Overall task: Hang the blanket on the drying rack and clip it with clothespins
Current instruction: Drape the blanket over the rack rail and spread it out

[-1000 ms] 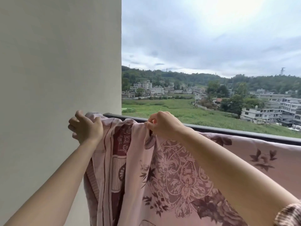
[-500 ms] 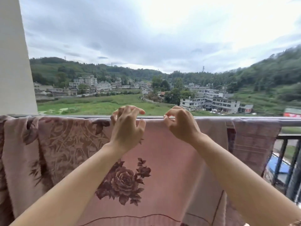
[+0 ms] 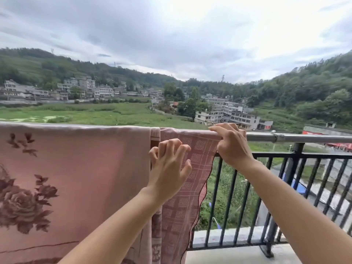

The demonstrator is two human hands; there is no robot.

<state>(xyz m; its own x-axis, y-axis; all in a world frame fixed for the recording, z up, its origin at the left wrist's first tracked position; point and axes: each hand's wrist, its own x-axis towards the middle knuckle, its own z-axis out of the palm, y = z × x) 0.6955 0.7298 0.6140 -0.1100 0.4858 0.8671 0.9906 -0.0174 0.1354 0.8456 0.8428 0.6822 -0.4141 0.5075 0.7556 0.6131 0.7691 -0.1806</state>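
Head view shows me the soft pink floral blanket (image 3: pixel 85 168) draped over the round metal rail (image 3: pixel 304 139), its wavy checked edge ending at my right hand (image 3: pixel 232 147), which pinches that top corner, while my left hand (image 3: pixel 169 168) hovers half-curled, gripping nothing, with bare rail beyond.

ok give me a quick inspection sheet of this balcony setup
surface: silver rail above black railing
job's things: pink floral blanket draped over the rail; clothespins: nothing seen
clutter: nothing seen
grippers: right hand grips the blanket's top corner at the rail; left hand curled before the blanket, grip unclear
cables: nothing seen
surroundings: field, houses, wooded hills, cloudy sky
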